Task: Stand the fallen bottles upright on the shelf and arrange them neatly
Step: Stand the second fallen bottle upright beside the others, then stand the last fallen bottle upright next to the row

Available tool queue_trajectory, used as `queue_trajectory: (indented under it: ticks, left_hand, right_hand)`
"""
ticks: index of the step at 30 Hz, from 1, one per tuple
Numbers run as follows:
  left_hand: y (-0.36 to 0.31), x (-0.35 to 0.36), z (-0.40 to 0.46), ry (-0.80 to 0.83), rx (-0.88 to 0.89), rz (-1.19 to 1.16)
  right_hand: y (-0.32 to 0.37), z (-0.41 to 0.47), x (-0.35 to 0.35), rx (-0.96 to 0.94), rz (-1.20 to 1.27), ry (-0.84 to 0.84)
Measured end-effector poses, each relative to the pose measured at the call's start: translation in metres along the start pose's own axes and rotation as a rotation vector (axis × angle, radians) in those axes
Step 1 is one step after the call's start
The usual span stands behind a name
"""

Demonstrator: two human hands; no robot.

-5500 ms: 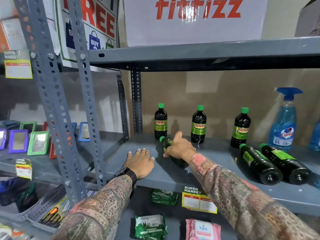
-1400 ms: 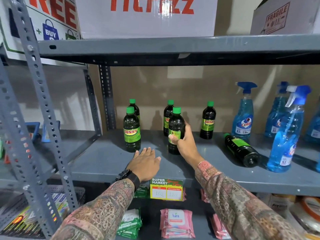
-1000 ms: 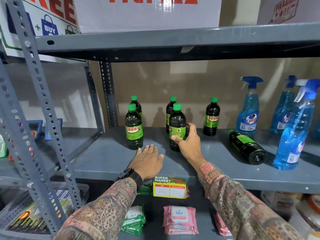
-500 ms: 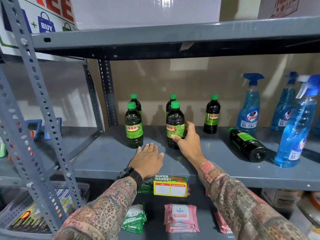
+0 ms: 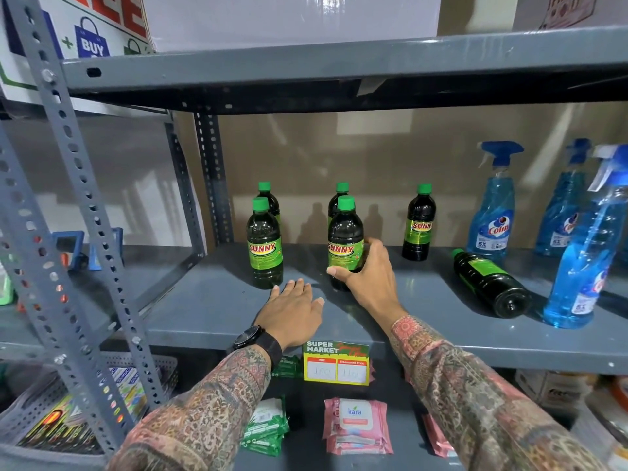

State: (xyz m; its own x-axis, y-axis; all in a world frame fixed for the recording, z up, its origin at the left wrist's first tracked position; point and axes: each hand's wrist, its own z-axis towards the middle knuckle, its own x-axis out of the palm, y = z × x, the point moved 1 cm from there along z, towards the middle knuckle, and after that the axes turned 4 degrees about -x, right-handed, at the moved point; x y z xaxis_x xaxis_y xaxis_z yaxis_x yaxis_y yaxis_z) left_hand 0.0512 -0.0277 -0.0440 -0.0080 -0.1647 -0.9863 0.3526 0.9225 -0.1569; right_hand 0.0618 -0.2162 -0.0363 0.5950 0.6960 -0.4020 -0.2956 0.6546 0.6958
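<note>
**One bottle remains fallen, to the right of the right hand**

The left hand [image 5: 293, 309] lies flat with spread fingers on the shelf [image 5: 217, 321]. Just beyond it, the right hand [image 5: 368, 278] wraps the upright Sunny bottle [image 5: 345, 244] low on its body. The fallen Sunny bottle [image 5: 489, 283] lies well apart to the right, base toward the shelf front, cap toward the back-left. The right hand is clearly nearer, so I judge it should take this one.

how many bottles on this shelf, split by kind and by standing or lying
Dark Sunny bottles standing: 5, among them the front middle bottle that the right hand grips
Dark Sunny bottles lying: 1, the fallen bottle
Blue spray bottles standing: 3
Total: 9
</note>
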Motion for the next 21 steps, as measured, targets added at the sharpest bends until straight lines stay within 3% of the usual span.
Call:
queue_trajectory:
  ticks: [13,18,21]
  left_hand:
    - [-0.001,-0.002,-0.001,0.014,0.006,-0.006]
    - [-0.001,0.0,0.002,0.019,0.011,-0.013]
    - [0.001,0.0,0.003,0.018,0.004,-0.009]
  right_hand:
    - [0.012,-0.006,-0.015,-0.034,-0.02,0.101]
    - [0.007,0.012,-0.079,-0.062,-0.668,0.069]
    - [-0.005,0.025,-0.123,0.201,-1.042,0.184]
